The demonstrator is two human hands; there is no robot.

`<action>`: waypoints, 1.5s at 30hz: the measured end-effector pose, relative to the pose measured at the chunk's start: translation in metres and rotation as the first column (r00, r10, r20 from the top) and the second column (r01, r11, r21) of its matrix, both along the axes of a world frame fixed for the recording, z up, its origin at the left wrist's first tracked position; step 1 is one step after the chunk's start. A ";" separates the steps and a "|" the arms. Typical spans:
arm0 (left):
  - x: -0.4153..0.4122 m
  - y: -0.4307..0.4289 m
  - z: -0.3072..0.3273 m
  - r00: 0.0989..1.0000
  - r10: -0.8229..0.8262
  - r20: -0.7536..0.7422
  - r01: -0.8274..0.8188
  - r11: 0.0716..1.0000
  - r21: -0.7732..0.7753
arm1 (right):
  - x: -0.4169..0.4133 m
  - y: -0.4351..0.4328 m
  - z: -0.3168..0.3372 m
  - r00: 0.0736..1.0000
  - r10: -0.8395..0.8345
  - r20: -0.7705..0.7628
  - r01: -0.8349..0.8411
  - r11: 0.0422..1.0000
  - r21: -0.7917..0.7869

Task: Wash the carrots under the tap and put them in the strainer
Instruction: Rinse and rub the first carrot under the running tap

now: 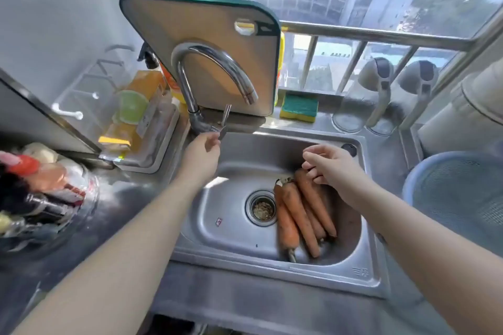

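Left hand [205,148] touches the tap lever [226,114], grip unclear; right hand [330,168] hovers loosely curled, empty, over dirty carrots [299,212] in the sink [217,225]. Strainer [408,185] sits at 3 o'clock. Flipping the lever hard could splash the tabletop [245,294].

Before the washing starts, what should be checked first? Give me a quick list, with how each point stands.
1. The carrots lie in the sink: ok, beside the drain.
2. The left hand is at the tap lever: ok; its grip, cannot tell.
3. Water runs from the tap spout: not ok, no stream shows.
4. The right hand is free: ok, it hovers over the carrots and holds nothing.
5. The strainer is ready: ok, on the counter right of the sink.
6. The drain is clear: not ok, scraps sit in it.
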State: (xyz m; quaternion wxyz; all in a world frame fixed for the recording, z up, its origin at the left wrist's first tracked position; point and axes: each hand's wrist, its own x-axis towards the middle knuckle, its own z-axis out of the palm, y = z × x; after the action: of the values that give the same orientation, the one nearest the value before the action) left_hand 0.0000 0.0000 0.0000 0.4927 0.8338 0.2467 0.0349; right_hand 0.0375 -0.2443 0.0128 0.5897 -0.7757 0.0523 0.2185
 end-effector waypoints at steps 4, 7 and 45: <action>0.036 0.021 0.005 0.985 -0.161 -0.058 0.167 0.980 0.113 | 0.011 0.007 -0.005 0.999 -0.032 -0.006 0.031 0.998 -0.047; 0.059 0.025 0.002 0.962 -0.244 -0.121 0.262 0.950 0.170 | 0.017 0.012 -0.008 0.998 -0.063 -0.021 0.062 0.997 -0.054; -0.007 0.029 -0.040 0.786 -0.321 -0.529 0.513 0.815 0.268 | 0.004 -0.002 -0.108 0.973 0.172 -0.153 -0.230 0.739 -0.633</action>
State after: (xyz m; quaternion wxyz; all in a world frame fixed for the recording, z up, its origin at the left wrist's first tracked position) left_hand -0.0065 0.0292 -0.0396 0.2347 0.9335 0.1489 -0.2265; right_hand 0.0414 -0.2458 -0.0950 0.2559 -0.9224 0.0652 0.2820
